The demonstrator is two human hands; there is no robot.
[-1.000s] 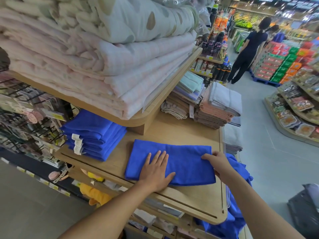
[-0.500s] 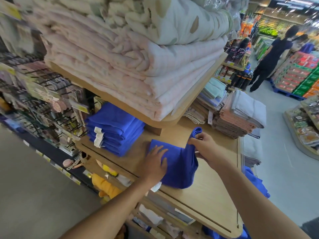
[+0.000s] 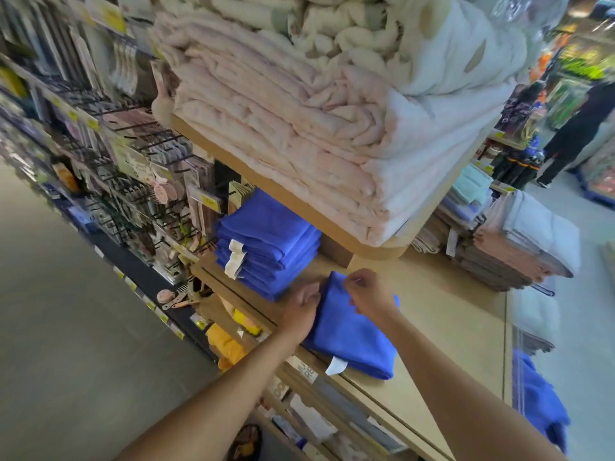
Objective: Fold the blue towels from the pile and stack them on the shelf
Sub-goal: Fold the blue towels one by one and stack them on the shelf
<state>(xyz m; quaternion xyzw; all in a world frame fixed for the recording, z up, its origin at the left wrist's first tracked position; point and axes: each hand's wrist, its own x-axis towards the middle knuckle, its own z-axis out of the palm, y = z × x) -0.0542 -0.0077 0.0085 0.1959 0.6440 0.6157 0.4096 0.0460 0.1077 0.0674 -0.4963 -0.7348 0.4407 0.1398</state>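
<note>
A folded blue towel lies on the wooden shelf, its white tag hanging at the near edge. My left hand grips the towel's far left edge. My right hand pinches its far top corner. To the left, under the upper shelf, stands a stack of folded blue towels with white tags. Unfolded blue towels hang off the shelf's right end.
An upper shelf board carries thick pink and white blankets overhanging the stack. Grey and pink towel stacks sit at the far right. Racks of hanging goods fill the left. A person in dark clothes stands in the aisle.
My right hand has brought the towel's right half over to the left, so the towel now lies folded narrower. My left hand moved from pressing its middle to its far left edge.
</note>
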